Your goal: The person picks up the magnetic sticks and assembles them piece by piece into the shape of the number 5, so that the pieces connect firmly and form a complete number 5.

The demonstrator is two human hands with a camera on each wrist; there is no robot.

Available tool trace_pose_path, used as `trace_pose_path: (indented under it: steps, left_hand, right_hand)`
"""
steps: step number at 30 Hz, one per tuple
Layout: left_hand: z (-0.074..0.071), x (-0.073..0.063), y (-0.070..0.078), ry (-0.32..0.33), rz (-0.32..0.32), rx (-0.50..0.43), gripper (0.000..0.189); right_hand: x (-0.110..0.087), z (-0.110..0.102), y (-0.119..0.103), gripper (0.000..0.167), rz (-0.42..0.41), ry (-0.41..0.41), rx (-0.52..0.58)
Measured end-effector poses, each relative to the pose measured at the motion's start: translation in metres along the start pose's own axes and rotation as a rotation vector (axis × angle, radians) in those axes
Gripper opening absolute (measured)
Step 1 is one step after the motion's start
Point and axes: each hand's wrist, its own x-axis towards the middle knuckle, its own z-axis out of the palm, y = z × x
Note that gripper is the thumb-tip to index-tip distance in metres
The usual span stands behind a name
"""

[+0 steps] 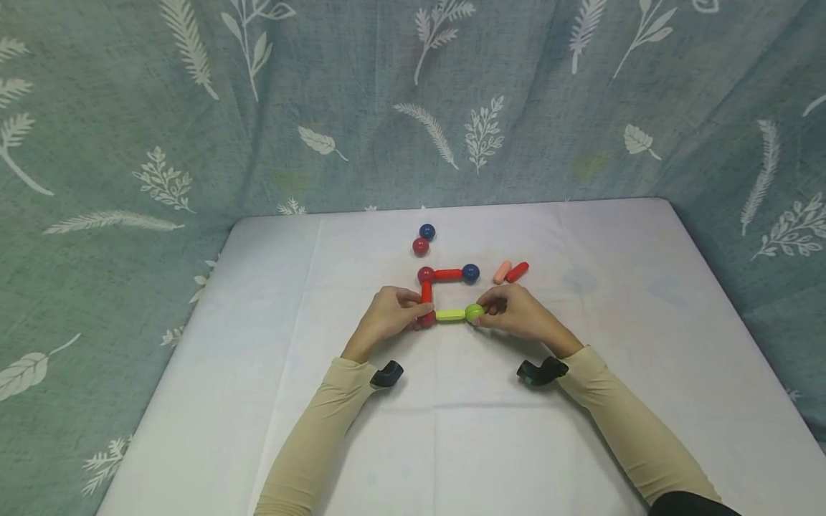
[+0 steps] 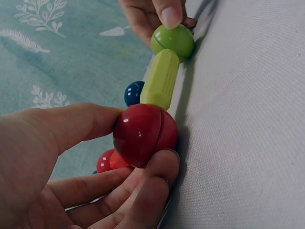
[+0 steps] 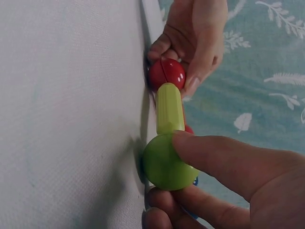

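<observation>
My left hand [image 1: 390, 313] pinches a red ball [image 2: 143, 133] between thumb and fingers. From that ball a yellow-green rod [image 1: 450, 315] runs right to a green ball [image 1: 474, 313], which my right hand [image 1: 516, 312] grips with thumb and fingertips. A red rod [image 1: 426, 292] leads away from the held red ball to a second red ball [image 1: 426, 275]. There another red rod [image 1: 448, 274] extends right to a blue ball [image 1: 471, 273], so the joined pieces form three sides of a square. In the head view, my left fingers partly cover the near red ball.
Behind the joined pieces lie a loose blue ball [image 1: 427, 231] and a loose red ball [image 1: 421, 247]. A pink rod [image 1: 502, 272] and a loose red rod [image 1: 518, 271] lie beyond my right hand. A leaf-patterned curtain [image 1: 361, 107] hangs behind the white-covered table [image 1: 645, 287].
</observation>
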Motion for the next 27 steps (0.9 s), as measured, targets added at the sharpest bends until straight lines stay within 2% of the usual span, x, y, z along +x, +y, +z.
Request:
trace_pose_path:
  steps: [6, 19, 27]
  left_hand:
    - [0.0003, 0.0012, -0.0011, 0.008, -0.001, 0.002, 0.044]
    - [0.0002, -0.0001, -0.0007, 0.015, 0.013, 0.019, 0.044]
    - [0.0000, -0.0011, 0.0005, 0.012, 0.011, 0.044, 0.051]
  right_hand:
    - [0.0005, 0.0017, -0.0003, 0.032, -0.003, 0.004, 0.006]
    - [0.0001, 0.0030, -0.0033, 0.032, 0.047, -0.012, 0.017]
    - [0.0009, 0.0020, -0.0021, 0.033, 0.033, -0.010, 0.013]
